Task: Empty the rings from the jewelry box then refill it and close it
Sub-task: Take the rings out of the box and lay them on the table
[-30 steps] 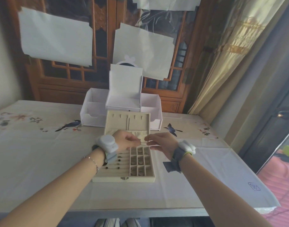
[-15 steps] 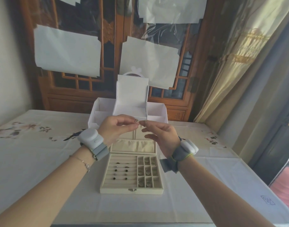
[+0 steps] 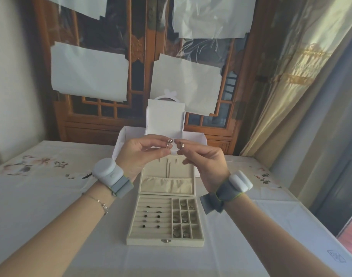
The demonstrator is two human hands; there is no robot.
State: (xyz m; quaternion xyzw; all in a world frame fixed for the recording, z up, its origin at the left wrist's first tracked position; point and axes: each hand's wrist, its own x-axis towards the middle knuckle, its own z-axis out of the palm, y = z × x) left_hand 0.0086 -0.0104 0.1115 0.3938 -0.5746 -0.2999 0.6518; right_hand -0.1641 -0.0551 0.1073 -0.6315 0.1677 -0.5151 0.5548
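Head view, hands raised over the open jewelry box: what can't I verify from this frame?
- Ring pinched by the left hand: too small to tell its design, or whether it is one ring or several.
- Right hand: a band shows at its fingertips; worn or held, unclear.
- Jewelry box grid compartments: contents too small to identify.
- White organizer behind: lower front hidden by both hands.
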